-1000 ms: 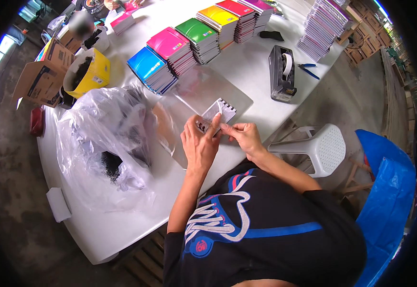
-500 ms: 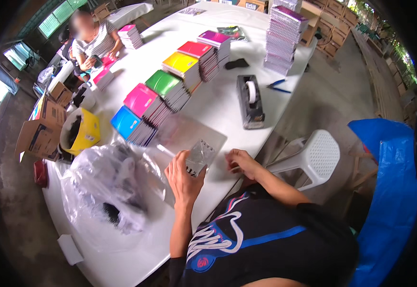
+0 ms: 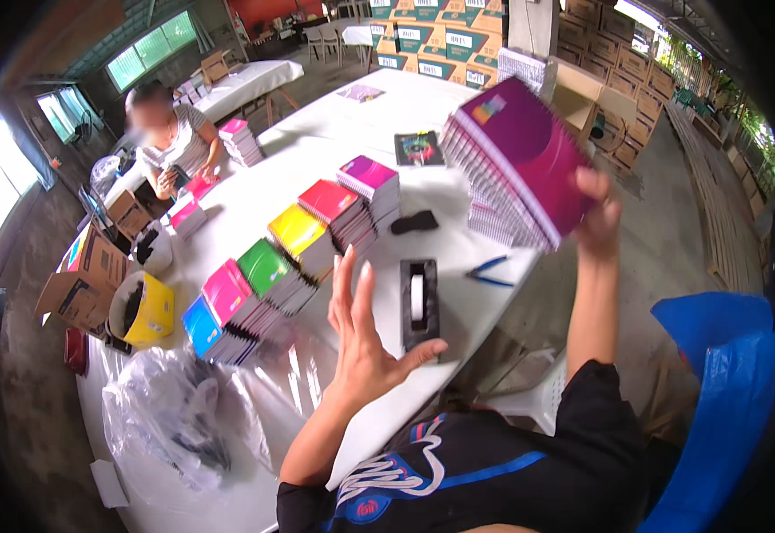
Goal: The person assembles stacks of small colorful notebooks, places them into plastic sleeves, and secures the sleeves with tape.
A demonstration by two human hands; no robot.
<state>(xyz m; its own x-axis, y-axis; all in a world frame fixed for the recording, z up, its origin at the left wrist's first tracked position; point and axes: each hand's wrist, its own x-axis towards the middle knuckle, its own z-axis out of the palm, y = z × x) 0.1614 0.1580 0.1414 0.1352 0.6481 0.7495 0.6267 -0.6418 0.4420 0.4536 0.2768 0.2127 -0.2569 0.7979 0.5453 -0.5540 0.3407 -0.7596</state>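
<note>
My right hand (image 3: 597,213), raised at the right, grips a purple spiral notebook (image 3: 529,155) by its near corner. The notebook is tilted, its coil side toward the table, and covers most of a tall stack of spiral-bound notebooks (image 3: 492,220). My left hand (image 3: 365,346) hovers over the table, fingers spread and nothing held. Just beyond it runs a row of notebook stacks: blue (image 3: 201,325), pink (image 3: 226,290), green (image 3: 266,266), yellow (image 3: 298,228), red (image 3: 329,201) and purple (image 3: 369,172). Clear plastic (image 3: 303,377) lies beside my left forearm.
A black tape dispenser (image 3: 420,329) and blue-handled pliers (image 3: 491,270) sit near the right table edge. At left are a plastic bag (image 3: 161,413), a yellow bucket (image 3: 156,311) and cartons (image 3: 85,284). Across the table sits another person (image 3: 170,142). A white stool (image 3: 538,395) stands at right.
My right hand went from empty near the table edge to holding up the purple notebook. My left hand let go of the clear plastic and rose with fingers spread. The view tilted upward.
</note>
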